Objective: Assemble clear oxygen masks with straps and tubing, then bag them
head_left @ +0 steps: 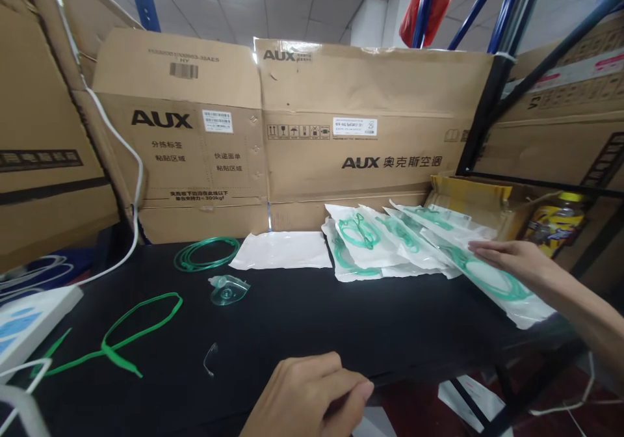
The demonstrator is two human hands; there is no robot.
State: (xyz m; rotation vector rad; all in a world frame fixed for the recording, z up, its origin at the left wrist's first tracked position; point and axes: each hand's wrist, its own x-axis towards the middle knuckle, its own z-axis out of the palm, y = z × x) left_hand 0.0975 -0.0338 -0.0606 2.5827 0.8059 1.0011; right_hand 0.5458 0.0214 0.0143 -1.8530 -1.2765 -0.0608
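Note:
My right hand (511, 258) lies flat with fingers stretched out on top of a sealed bag with green tubing (492, 281), the nearest of several overlapping packed bags (385, 245) on the black table (312, 320). My left hand (312, 395) rests at the table's near edge, fingers loosely curled, nothing visible in it. A clear green mask (228, 289), a coil of green tubing (207, 253), a green elastic strap (127, 333) and an empty white bag (285, 250) lie to the left.
Large AUX cardboard boxes (302, 138) stand as a wall behind the table. An open carton (468, 196) and a yellow-lidded jar (556, 222) sit at the right on a blue and black rack. A white cable (131, 183) hangs at the left near a white box (29, 320).

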